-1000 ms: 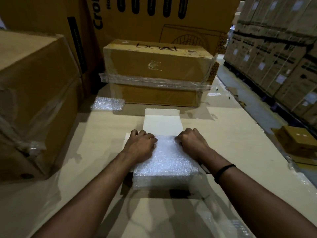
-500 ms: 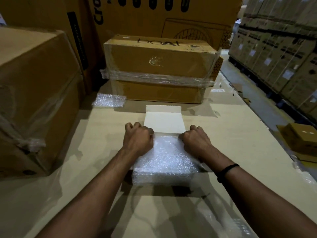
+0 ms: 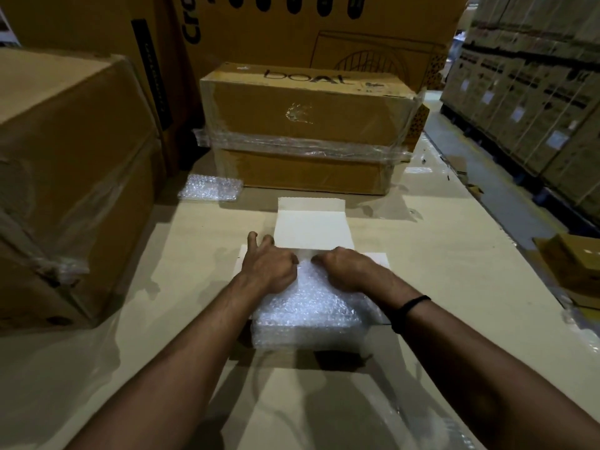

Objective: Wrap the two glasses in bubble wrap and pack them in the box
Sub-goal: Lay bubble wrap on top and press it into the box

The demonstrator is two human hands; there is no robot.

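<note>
A thick bundle of bubble wrap (image 3: 308, 306) lies in a flat white box (image 3: 378, 258), whose lid (image 3: 311, 228) is folded open away from me. No glass shows through the wrap. My left hand (image 3: 269, 267) grips the bundle's far left edge, with two fingers stretched out toward the lid. My right hand (image 3: 347, 267) has its fingers curled over the far right edge of the bundle. The two hands nearly meet at the far edge.
A small loose piece of bubble wrap (image 3: 211, 188) lies at the back left. A taped brown carton (image 3: 305, 125) stands behind the box and a large carton (image 3: 74, 173) at the left. The table edge runs along the right, with a small cardboard box (image 3: 574, 264) beyond it.
Both hands slid inward along the bundle's far edge and now nearly touch. Two fingers of my left hand have stretched out.
</note>
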